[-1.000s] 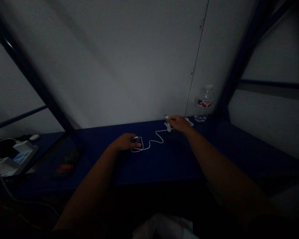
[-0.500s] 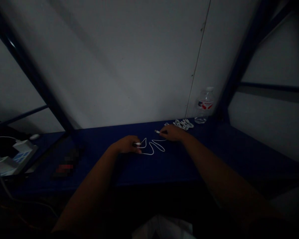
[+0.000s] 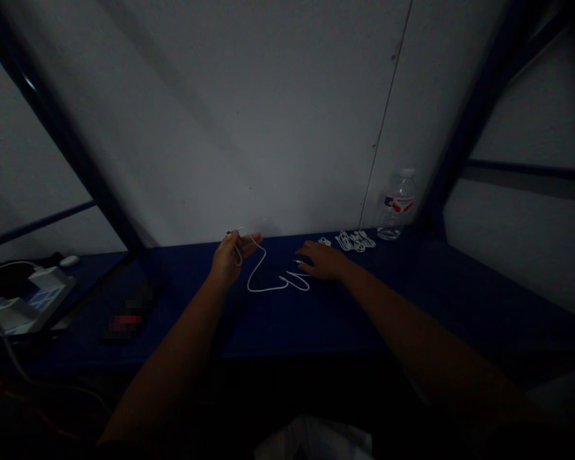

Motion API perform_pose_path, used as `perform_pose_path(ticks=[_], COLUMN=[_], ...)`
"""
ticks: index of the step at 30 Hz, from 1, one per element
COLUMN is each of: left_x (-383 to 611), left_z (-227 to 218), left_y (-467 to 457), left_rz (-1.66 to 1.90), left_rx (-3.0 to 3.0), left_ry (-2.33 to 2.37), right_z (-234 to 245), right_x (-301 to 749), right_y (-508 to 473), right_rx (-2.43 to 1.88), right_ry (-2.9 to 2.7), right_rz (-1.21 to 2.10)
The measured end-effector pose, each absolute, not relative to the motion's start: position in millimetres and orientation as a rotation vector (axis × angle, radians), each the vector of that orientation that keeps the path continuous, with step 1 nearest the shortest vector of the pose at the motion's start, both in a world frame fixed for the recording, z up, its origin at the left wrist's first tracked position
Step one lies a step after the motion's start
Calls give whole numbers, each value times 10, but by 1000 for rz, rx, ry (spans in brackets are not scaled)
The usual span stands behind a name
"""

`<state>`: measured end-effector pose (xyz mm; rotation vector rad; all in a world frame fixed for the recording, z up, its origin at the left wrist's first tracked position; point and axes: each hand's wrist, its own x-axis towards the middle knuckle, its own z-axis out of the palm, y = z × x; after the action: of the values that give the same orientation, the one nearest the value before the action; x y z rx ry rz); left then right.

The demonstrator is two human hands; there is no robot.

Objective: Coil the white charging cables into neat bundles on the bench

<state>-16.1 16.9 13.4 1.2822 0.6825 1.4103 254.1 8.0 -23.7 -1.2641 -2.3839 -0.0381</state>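
A thin white USB cable (image 3: 267, 290) runs in loose bends over the blue tabletop between my hands. My left hand (image 3: 227, 260) is raised above the table, its thumb pinching one plug end while other fingers stretch out to the right. A loop of the cable hangs at that palm. Low over the tabletop, my right hand (image 3: 323, 260) has its thumb and fingers apart. The cable's other plug (image 3: 298, 261) shows in the gap between them, and I see no firm grip on it.
Coiled white cables (image 3: 355, 241) lie by the wall, with a small white bundle (image 3: 324, 242) beside them. A clear plastic bottle (image 3: 391, 214) stands at the back right. On the left are a dark blurred object (image 3: 127, 316) and a power strip (image 3: 43, 300) with white plugs.
My left hand has lifted and moved left with its plug end, turning palm inward and drawing the cable out. My right hand has moved slightly left and down, its fingers parting around the other plug.
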Motion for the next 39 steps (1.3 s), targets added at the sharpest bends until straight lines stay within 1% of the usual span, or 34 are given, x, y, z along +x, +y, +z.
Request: perform_pose_path(ticks=[2, 4, 8, 10, 12, 17, 21, 25, 30, 34, 39], left_x=[-163, -154, -152, -171, -198, -249, -257, -265, -219, -163, -152], left_z=[116, 79, 7, -5, 0, 12, -28, -31, 33, 53, 4], left_y=[186, 200, 214, 220, 227, 248, 245, 202, 117, 48, 52], left_rz=[1446, 1432, 1314, 1277, 1219, 978, 848, 705, 515, 501, 508], left_rx=[1319, 1460, 1800, 1909, 2024, 2209, 2067, 1888, 1637, 1509, 1810], left_ry=[797, 907, 1026, 1101, 1193, 1341, 1310, 1274, 1102, 938, 911], right_z=[-158, -107, -127, -153, -160, -148, -157, -101, -50, -126, -226], right_x=[2409, 2236, 1930, 1869, 1877, 1989, 2017, 2083, 2237, 2278, 2230], right_y=[-33, -154, -322, -344, -333, -266, -261, -289, -197, -50, 25], right_rx=[-1091, -864, -371, -247, -223, -264, -374, -572, -995, -1180, -1240], right_ry=[-2366, -2408, -2682, -2767, -2782, -2780, -2728, -2465, -2008, -1830, -1815], right_rz=[-35, 45, 184, 189, 198, 251, 219, 312, 378, 284, 334])
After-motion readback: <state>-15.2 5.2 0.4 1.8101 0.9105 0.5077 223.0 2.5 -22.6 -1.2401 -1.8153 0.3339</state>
